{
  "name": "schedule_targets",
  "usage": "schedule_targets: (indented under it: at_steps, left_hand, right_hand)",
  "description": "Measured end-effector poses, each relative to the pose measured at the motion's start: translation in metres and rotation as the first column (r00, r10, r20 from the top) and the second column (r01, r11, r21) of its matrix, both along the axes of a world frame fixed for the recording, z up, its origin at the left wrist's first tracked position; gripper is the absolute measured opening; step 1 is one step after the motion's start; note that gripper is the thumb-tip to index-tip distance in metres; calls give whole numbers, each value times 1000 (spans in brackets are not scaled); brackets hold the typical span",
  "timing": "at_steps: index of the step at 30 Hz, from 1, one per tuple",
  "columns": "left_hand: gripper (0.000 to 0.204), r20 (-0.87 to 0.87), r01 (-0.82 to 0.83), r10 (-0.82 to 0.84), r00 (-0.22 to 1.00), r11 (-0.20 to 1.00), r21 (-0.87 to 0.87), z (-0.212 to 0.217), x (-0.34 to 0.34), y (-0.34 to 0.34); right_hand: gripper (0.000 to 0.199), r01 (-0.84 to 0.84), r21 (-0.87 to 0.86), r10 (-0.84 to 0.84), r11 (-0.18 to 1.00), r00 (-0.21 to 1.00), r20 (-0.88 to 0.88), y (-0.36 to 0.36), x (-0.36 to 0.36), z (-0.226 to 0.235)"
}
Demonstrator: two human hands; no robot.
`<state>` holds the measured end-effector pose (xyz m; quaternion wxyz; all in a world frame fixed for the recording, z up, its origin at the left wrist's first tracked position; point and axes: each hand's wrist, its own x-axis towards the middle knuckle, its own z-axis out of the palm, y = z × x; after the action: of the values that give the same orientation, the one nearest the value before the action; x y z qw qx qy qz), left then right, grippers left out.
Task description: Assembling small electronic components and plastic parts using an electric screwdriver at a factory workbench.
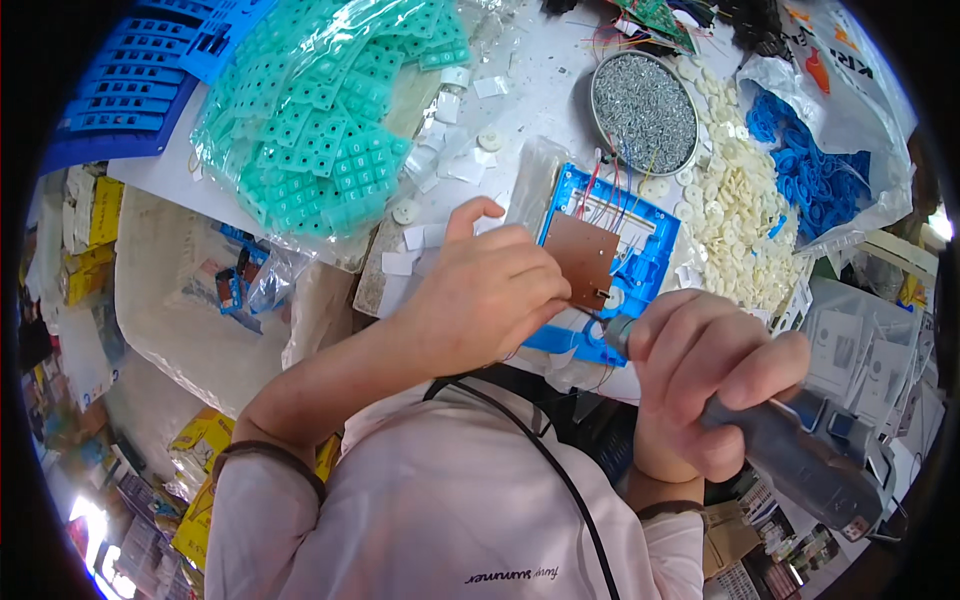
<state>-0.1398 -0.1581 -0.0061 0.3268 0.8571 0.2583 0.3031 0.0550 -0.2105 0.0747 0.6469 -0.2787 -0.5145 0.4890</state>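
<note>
The right hand (705,365) grips a power screwdriver (810,462) near the brown board (580,255), which lies on the blue case (655,262). The left hand (485,285) curls at the board's edge; I cannot tell its grasp.

A power tool (800,455), screws (643,110) and keypads (340,130) show a workshop.

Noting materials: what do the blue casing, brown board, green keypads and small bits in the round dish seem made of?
Blue casing: probably moulded plastic; smooth, uniform colour.
Brown board: perhaps resin laminate; flat, dull sheet.
Green keypads: likely silicone or rubber; translucent-looking key sheets.
Small bits: apparently metal; bright silvery glints.
</note>
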Motion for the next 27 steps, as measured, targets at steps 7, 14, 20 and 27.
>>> schedule_targets:
  at_steps: [7, 14, 20, 27]
  left_hand:
    - [22, 57, -19, 20, 998, 1000, -17, -4, 1, -5]
    - [22, 16, -155, 155, 988, 988, 20, -2, -1, -1]
    - [26, -98, -100, 106, 989, 993, 65, -11, -16, -14]
    - [16, -120, -153, 164, 979, 984, 91, -14, -14, -20]
  right_hand:
    - [31, -12, -11, 12, 1000, 1000, -20, 1, -9, -4]
    - [35, -40, -8, 40, 999, 998, 39, 12, -9, -13]
    - [33, -30, -21, 33, 999, 989, 144, 31, -5, -26]
    - [28, -12, -14, 14, 1000, 987, 161, 40, -15, -36]
